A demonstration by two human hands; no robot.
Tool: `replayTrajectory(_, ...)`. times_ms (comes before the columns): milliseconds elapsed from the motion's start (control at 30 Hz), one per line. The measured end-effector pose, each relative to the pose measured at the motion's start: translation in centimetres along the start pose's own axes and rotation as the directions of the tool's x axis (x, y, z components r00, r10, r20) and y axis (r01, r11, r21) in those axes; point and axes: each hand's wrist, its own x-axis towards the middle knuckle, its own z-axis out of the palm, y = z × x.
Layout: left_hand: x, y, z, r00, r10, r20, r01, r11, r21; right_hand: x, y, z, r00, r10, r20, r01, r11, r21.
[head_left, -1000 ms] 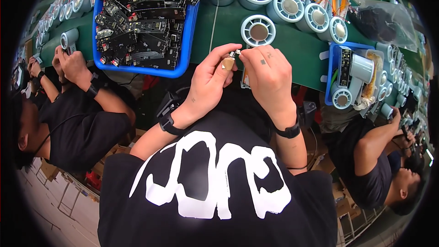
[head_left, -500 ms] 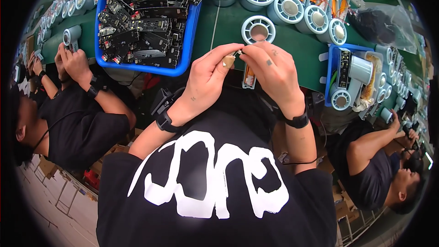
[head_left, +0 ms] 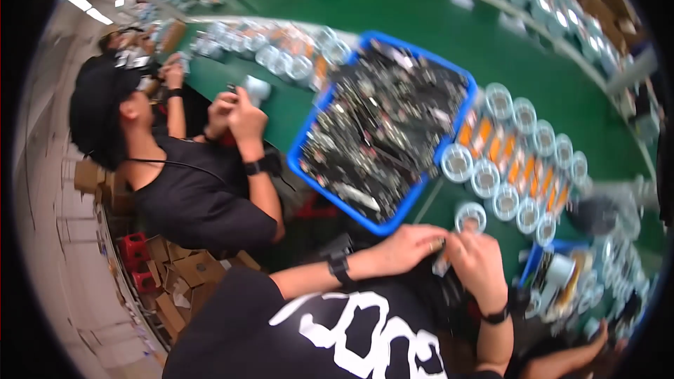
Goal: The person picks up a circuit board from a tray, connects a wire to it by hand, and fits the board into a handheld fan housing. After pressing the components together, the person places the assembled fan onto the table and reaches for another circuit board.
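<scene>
1. Pinching a small part (head_left: 439,244) between the fingertips of the left hand (head_left: 405,247), near the front edge of the green table (head_left: 284,123); seeing it only as a dark blur.
2. Bunching the fingers of the right hand (head_left: 479,264) against the same spot, touching or nearly touching the left fingertips; not being able to tell whether gripping anything.
3. Noting a light-blue round-headed unit (head_left: 470,217) just beyond the right hand, lying partly hidden behind the fingers.
4. Seeing a large blue tray (head_left: 382,227) ahead and to the left, being filled nearly edge to edge with a jumbled heap of black circuit boards (head_left: 372,137).
5. Finding, right of the tray, two rows of round-headed units (head_left: 505,202), showing orange pieces (head_left: 516,168) between them.
6. Making out a smaller blue bin (head_left: 533,265) beyond the right hand, holding a light-blue unit (head_left: 559,270) and something yellowish.
7. Spotting a clear plastic bag (head_left: 621,210) above that bin, wrapping something dark.
8. Glimpsing open cardboard boxes (head_left: 196,267) at lower left, behind a co-worker (head_left: 196,189); not making out their contents clearly.
</scene>
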Motion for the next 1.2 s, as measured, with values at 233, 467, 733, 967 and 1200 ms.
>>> replayTrajectory(233,-0.6,-0.8,-0.3,0.999,0.012,0.043,-0.016,0.994,0.105,1.3,-1.0,-1.3,0.975,-0.105,0.194,0.151,0.96,-0.237)
replayTrajectory(467,0.1,-0.8,-0.7,0.998,-0.014,0.061,0.008,0.995,0.096,2.6,-1.2,-1.7,0.916,-0.185,0.356,0.323,0.866,-0.382)
replayTrajectory(733,0.4,-0.4,-1.0,0.999,0.008,0.044,-0.011,0.998,0.067,3.9,-0.8,-2.9,0.86,-0.255,0.441,0.419,0.847,-0.327)
replayTrajectory(967,0.0,0.0,-0.2,0.994,-0.029,0.105,0.022,0.997,0.07,2.5,0.0,-2.0,0.821,-0.312,0.477,0.486,0.821,-0.3)
replayTrajectory(1200,0.6,0.2,-1.5,0.984,-0.168,0.055,0.168,0.986,0.011,3.4,0.6,-2.0,0.862,-0.289,0.416,0.442,0.832,-0.336)
